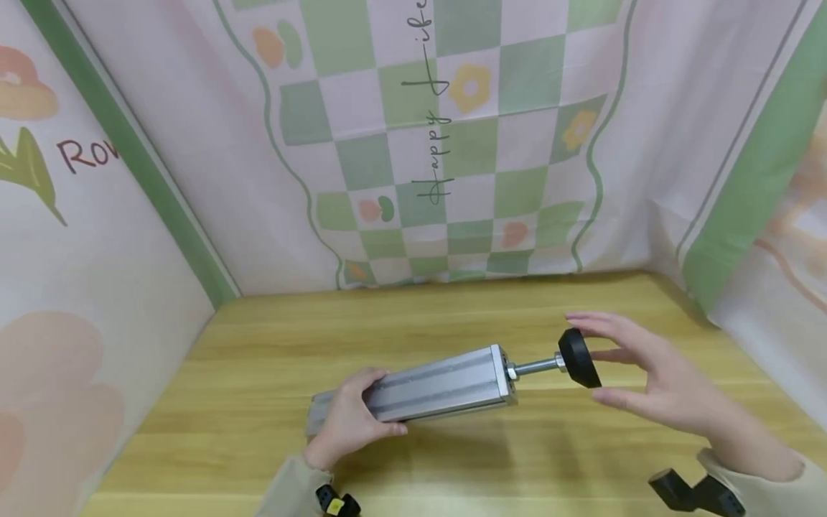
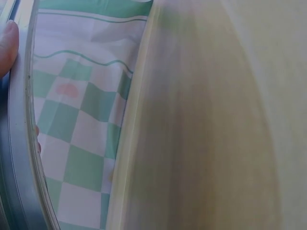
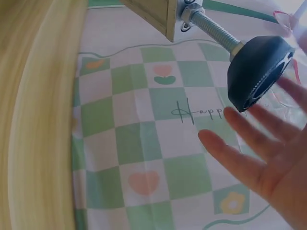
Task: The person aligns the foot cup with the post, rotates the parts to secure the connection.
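Note:
In the head view, my left hand (image 1: 352, 420) grips a silver aluminium profile (image 1: 439, 384) near its left end, thumb on the near side. The profile is held at a slant above the table. From its right end cap (image 1: 500, 375) a threaded rod (image 1: 536, 367) with nuts sticks out, carrying a black levelling foot (image 1: 577, 357). Around the foot's outer face my right hand (image 1: 665, 373) is spread, thumb below and fingers above. The right wrist view shows these fingers loosely extended beside the foot (image 3: 254, 69). Only a strip of the profile (image 2: 21, 124) appears in the left wrist view.
A wood-grain table (image 1: 258, 337) lies beneath the hands. Printed cloth (image 1: 472, 151) with green checks hangs behind its back edge, and cloth walls (image 1: 84, 251) stand at both sides. A black wrist camera (image 1: 698, 493) sits at the right cuff.

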`<state>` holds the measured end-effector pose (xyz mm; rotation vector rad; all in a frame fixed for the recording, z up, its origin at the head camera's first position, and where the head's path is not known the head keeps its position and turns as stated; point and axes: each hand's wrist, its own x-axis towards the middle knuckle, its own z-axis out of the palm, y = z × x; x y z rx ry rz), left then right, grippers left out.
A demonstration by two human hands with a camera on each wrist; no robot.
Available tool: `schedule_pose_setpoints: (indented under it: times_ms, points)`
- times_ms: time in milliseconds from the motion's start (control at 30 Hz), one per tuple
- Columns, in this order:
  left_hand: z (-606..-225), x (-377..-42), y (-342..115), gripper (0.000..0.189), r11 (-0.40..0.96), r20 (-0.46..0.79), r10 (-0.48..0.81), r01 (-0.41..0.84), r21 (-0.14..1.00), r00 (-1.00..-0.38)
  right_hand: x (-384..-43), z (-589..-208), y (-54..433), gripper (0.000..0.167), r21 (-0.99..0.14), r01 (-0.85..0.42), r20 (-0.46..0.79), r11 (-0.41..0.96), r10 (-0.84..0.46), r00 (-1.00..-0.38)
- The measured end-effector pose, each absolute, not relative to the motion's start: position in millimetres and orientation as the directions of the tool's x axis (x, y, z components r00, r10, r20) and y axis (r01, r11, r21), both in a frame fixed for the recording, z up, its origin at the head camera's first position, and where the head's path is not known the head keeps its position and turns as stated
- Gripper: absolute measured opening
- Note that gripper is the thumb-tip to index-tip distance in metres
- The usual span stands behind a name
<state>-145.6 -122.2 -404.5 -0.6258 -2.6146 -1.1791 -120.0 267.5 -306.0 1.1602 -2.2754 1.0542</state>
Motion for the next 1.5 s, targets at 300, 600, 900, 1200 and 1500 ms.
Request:
schedule_pose_setpoints:
  times_ms: [300, 600, 900, 1200, 1500]
  points:
    - [-402.8, -145.8, -121.8, 0.075, 0.596, 0.344, 0.296, 0.454, 0.662, -0.891, -120.4, -305.0, 267.8, 0.063, -0.422, -0.860, 0.660, 0.287, -0.552, -0.509]
    - [-404.4, -143.5, -121.0, 0.077, 0.609, 0.348, 0.303, 0.461, 0.646, -0.887, -115.8, -310.1, 266.3, 0.029, -0.619, -0.502, 0.401, 0.604, -0.308, -0.863]
    - [-403.9, -144.4, -119.7, 0.074, 0.607, 0.356, 0.294, 0.461, 0.647, -0.887, -117.8, -302.4, 268.0, 0.074, -0.421, -0.826, 0.637, 0.375, -0.526, -0.563]
    - [-405.4, -145.7, -120.7, 0.075, 0.599, 0.363, 0.295, 0.467, 0.650, -0.884, -119.2, -303.9, 264.7, 0.059, -0.376, -0.866, 0.664, 0.329, -0.556, -0.499]
    - [-408.8, -145.4, -121.1, 0.075, 0.597, 0.381, 0.308, 0.489, 0.636, -0.872, -115.5, -311.0, 261.5, 0.036, -0.540, -0.529, 0.416, 0.654, -0.340, -0.844]
